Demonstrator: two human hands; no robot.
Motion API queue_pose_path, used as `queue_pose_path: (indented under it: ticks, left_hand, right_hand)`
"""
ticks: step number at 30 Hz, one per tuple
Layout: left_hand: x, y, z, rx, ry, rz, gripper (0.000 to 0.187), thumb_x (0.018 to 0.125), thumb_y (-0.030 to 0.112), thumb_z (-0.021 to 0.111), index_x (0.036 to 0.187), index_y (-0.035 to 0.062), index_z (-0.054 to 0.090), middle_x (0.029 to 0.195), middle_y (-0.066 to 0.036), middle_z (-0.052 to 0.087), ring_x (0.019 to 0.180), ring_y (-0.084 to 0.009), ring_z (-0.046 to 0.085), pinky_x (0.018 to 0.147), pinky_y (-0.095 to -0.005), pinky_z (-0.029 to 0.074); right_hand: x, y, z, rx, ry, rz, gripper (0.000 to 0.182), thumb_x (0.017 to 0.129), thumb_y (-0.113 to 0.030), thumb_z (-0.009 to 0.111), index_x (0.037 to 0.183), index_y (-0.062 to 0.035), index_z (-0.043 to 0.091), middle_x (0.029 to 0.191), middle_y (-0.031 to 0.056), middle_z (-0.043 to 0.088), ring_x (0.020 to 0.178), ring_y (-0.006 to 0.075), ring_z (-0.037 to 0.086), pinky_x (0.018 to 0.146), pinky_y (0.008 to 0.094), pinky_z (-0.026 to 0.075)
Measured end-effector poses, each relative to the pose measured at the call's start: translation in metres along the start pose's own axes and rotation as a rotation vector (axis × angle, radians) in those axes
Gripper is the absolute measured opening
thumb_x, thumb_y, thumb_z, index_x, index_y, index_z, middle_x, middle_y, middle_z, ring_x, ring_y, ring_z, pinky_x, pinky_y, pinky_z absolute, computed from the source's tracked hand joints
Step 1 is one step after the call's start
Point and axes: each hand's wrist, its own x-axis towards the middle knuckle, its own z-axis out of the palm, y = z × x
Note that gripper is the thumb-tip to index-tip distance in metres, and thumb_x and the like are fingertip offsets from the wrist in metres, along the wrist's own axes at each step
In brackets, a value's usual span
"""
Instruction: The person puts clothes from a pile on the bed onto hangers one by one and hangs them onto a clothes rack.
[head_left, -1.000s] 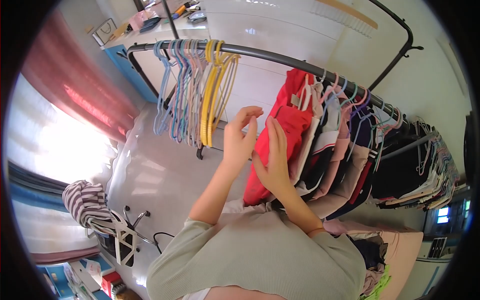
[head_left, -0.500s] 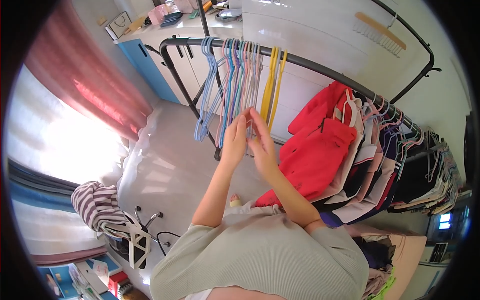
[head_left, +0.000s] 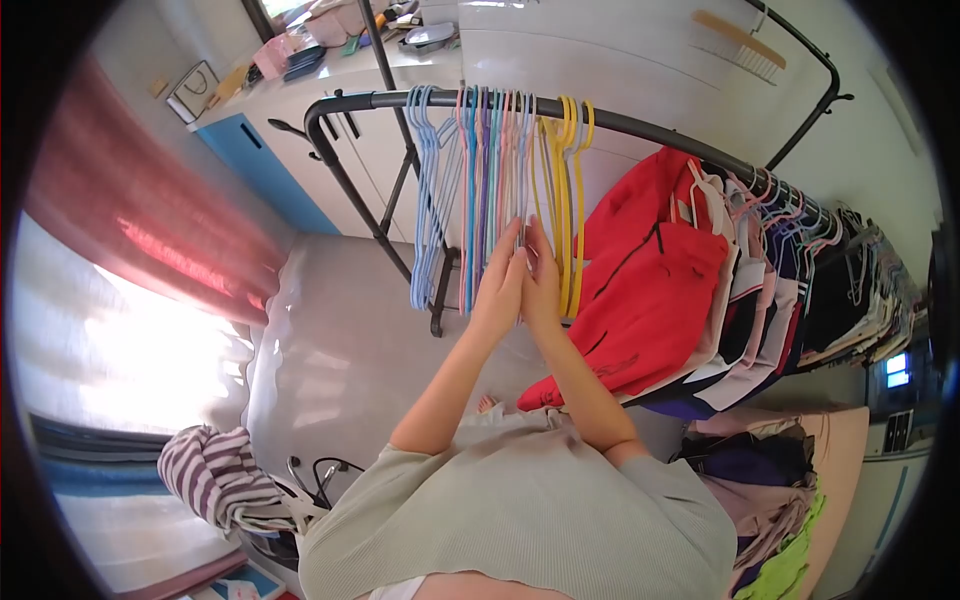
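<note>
Both my hands are close together in front of the rail, palms turned inward, at the lower part of the pale clothes hangers (head_left: pixel 519 170). My left hand (head_left: pixel 500 290) has its fingers drawn together against the hangers. Just beside it, my right hand (head_left: pixel 541 285) closes on the same pale hangers from the right. The parts between the palms are mostly hidden. Blue hangers (head_left: pixel 421 220) hang left of my hands, with pink, teal and purple ones nearer. Yellow hangers (head_left: pixel 570 220) hang immediately right of my right hand.
A black clothes rack (head_left: pixel 640 126) crosses in front of me. A red jacket (head_left: pixel 655 290) and several other garments hang on its right side. Striped cloth (head_left: pixel 215 475) lies on a chair at lower left. Folded clothes (head_left: pixel 755 470) are piled at lower right.
My view has shifted, and my hands are now closer together, nearer the yellow hangers. The pale and yellow hangers look more spread along the rail.
</note>
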Motion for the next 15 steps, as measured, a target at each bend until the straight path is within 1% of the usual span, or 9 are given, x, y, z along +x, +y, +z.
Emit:
queue_pose_path:
  ticks: [1,3,4,6,7,9,13,15]
  left_hand:
    - [0.001,-0.002,-0.001,-0.005,-0.012,0.002,0.046,0.095,0.018,0.035,0.136,-0.0023,0.032,0.138,-0.014,0.036,0.129,-0.0215,0.033,0.105,-0.0294,0.024]
    - [0.004,-0.008,-0.004,0.072,-0.015,0.043,0.045,0.094,0.012,0.036,0.136,-0.0021,0.032,0.137,-0.013,0.038,0.125,-0.0197,0.036,0.103,-0.0279,0.027]
    - [0.005,-0.009,-0.006,0.067,-0.025,0.046,0.045,0.094,0.012,0.036,0.136,-0.0021,0.032,0.137,-0.013,0.038,0.125,-0.0197,0.036,0.103,-0.0279,0.027]
    - [0.007,-0.011,-0.009,-0.053,-0.064,-0.011,0.045,0.093,0.011,0.035,0.136,-0.0026,0.031,0.136,-0.013,0.039,0.124,-0.0189,0.037,0.102,-0.0273,0.028]
    - [0.008,-0.011,-0.01,-0.056,-0.073,-0.009,0.045,0.093,0.011,0.035,0.136,-0.0026,0.031,0.136,-0.013,0.039,0.124,-0.0189,0.037,0.102,-0.0273,0.028]
    - [0.01,-0.011,-0.013,0.048,-0.079,0.065,0.045,0.093,0.01,0.035,0.136,-0.0026,0.031,0.137,-0.013,0.038,0.125,-0.0192,0.036,0.102,-0.0271,0.028]
    - [0.015,-0.003,-0.013,0.05,-0.101,0.118,0.044,0.093,0.009,0.035,0.136,-0.0021,0.031,0.138,-0.012,0.036,0.126,-0.0192,0.035,0.102,-0.027,0.029]
    - [0.017,0.003,-0.012,0.079,-0.106,0.143,0.044,0.093,0.008,0.035,0.136,-0.0015,0.031,0.14,-0.012,0.034,0.127,-0.0196,0.035,0.103,-0.0276,0.027]
  right_hand:
    - [0.001,-0.001,-0.001,-0.006,0.011,-0.006,0.053,0.083,0.0,0.05,0.133,0.0009,0.035,0.133,0.0149,0.042,0.121,0.0246,0.043,0.099,0.0319,0.034]
    - [0.004,-0.006,-0.005,-0.253,-0.024,-0.136,0.043,0.083,-0.001,0.05,0.126,-0.0009,0.046,0.117,0.0093,0.052,0.104,0.0182,0.051,0.085,0.028,0.041]
    - [0.004,-0.008,-0.004,-0.259,-0.015,-0.14,0.043,0.083,-0.001,0.05,0.126,-0.0009,0.046,0.117,0.0093,0.052,0.104,0.0182,0.051,0.085,0.028,0.041]
    - [0.003,-0.013,0.001,-0.15,0.051,-0.063,0.036,0.085,-0.001,0.051,0.12,-0.0017,0.052,0.099,0.0048,0.052,0.087,0.0121,0.049,0.073,0.0239,0.04]
    - [0.002,-0.015,0.003,-0.154,0.06,-0.067,0.036,0.085,-0.001,0.051,0.12,-0.0017,0.052,0.099,0.0048,0.052,0.087,0.0121,0.049,0.073,0.0239,0.04]
    - [0.0,-0.019,0.007,-0.053,0.097,-0.076,0.035,0.086,-0.003,0.051,0.121,-0.0001,0.051,0.09,0.0031,0.048,0.08,0.0087,0.045,0.068,0.0216,0.039]
    - [-0.004,-0.032,0.009,-0.046,0.134,-0.062,0.035,0.087,-0.004,0.05,0.122,0.0012,0.05,0.09,0.0026,0.047,0.081,0.0082,0.044,0.068,0.0202,0.038]
    - [-0.007,-0.036,0.006,0.041,0.119,0.04,0.035,0.088,-0.004,0.049,0.122,0.0023,0.049,0.091,0.0022,0.047,0.079,0.0078,0.044,0.067,0.0199,0.038]
